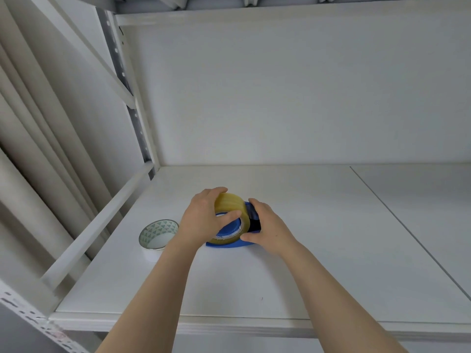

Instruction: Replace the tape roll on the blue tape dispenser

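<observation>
The left hand (204, 217) grips the yellowish tape roll (233, 212) seated on the blue tape dispenser (229, 243), mid-shelf (280, 276). The right hand (267, 225) clasps the dispenser's right end. A spent roll (158, 234) lies just left, nearer the shelf's left edge.

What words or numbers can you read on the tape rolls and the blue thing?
None can be read.
Empty roll: a pattern of small green triangles inside, no letters.
Yellowish tape roll in the left hand: plain.
Blue tape dispenser under the right hand: no label shows.
</observation>
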